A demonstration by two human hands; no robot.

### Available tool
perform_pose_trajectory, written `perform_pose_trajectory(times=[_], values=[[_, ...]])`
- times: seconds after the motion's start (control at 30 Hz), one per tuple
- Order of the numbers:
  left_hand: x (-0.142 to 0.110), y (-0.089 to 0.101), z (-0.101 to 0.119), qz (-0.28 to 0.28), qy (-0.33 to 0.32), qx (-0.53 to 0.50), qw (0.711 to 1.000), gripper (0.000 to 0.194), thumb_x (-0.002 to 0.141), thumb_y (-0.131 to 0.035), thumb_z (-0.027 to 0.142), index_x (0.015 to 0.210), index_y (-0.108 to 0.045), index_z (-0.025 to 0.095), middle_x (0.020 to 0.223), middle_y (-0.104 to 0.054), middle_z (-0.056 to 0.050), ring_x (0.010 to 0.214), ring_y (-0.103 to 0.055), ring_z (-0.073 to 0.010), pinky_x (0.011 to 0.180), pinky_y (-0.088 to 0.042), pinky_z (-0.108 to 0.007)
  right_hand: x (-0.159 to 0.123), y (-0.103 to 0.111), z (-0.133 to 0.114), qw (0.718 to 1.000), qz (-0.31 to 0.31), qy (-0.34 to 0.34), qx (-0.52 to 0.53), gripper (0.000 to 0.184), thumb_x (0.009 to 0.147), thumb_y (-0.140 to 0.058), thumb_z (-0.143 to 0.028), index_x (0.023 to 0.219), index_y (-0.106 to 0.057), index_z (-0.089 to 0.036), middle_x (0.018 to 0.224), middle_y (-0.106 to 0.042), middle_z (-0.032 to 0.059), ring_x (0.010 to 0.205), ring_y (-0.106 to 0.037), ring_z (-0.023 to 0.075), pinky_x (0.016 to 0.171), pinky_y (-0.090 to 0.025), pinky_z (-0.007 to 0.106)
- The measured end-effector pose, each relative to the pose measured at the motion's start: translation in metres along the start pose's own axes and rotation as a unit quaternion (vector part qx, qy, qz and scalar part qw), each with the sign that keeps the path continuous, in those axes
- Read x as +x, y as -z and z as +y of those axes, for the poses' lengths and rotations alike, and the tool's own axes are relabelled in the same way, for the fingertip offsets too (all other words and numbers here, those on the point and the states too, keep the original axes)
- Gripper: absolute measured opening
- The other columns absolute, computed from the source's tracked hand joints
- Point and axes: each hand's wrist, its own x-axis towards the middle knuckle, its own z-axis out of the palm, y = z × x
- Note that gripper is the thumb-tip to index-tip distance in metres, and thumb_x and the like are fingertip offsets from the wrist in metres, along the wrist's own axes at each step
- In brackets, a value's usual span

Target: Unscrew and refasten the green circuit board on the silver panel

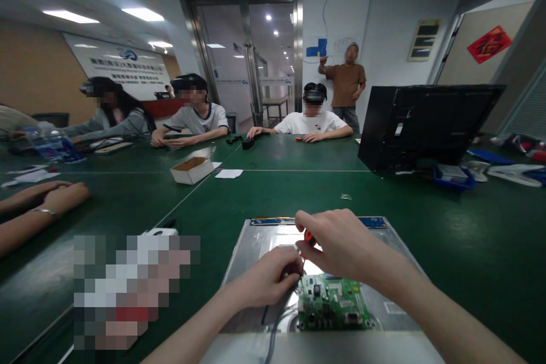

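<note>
Screwdriver [309, 238] gripped in right hand [336, 242]; left hand [273, 274] curled near rectangular green board [333, 302] on shiny metal panel [251, 244].

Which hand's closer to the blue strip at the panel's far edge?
Right. Right hand hides the middle of the blue strip; left hand is lower in view, clear of it.

Your table [193, 200] is green, the board [334, 302] green, the panel [244, 250] silver, the screwdriver [310, 238] red and black.
</note>
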Motion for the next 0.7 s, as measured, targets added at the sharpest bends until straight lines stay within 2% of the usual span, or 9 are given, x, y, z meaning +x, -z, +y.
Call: perform_pose_trajectory(times=[0.17,0.4,0.53,0.7], values=[[0.0002,-0.0017,-0.0022,0.001,-0.001,-0.012,1.0,0.011,0.083,-0.052,0.013,0.092,-0.057,0.017,0.089,-0.06,-0.004,0.079,-0.054,-0.0198,0.071,-0.044,-0.03,-0.0013,0.0036,-0.0022,0.999,-0.008,0.017,0.034,0.018,0.079,-0.058,-0.021,0.096,-0.053,-0.019,0.08,-0.07,0.0016,0.063,-0.06,0.0143,0.05,-0.021,0.026],[-0.0001,-0.0016,-0.0008,0.002,0.007,-0.017,1.0,0.011,0.084,-0.051,0.013,0.093,-0.057,0.017,0.089,-0.059,-0.005,0.075,-0.052,-0.018,0.068,-0.043,-0.029,-0.0009,0.0002,0.0016,1.0,0.011,0.023,0.005,0.014,0.087,-0.058,-0.034,0.087,-0.054,-0.021,0.072,-0.068,-0.0001,0.059,-0.057,0.0143,0.05,-0.018,0.027],[-0.0001,-0.0013,-0.0001,0.001,0.008,-0.019,1.0,0.012,0.083,-0.052,0.013,0.094,-0.056,0.017,0.091,-0.059,-0.005,0.078,-0.052,-0.019,0.07,-0.044,-0.03,-0.0005,0.0013,-0.0006,1.0,-0.001,0.013,0.011,0.009,0.083,-0.057,-0.025,0.09,-0.054,-0.02,0.074,-0.069,0.0005,0.059,-0.056,0.0132,0.049,-0.019,0.027],[0.0001,-0.0025,-0.0006,0.002,0.007,-0.024,1.0,0.011,0.084,-0.051,0.013,0.094,-0.056,0.017,0.092,-0.06,-0.006,0.081,-0.053,-0.0202,0.074,-0.044,-0.032,-0.0006,0.0025,-0.0028,0.999,-0.003,0.015,0.039,0.015,0.078,-0.055,-0.02,0.093,-0.054,-0.019,0.078,-0.069,0.0018,0.062,-0.059,0.0138,0.051,-0.021,0.026]])
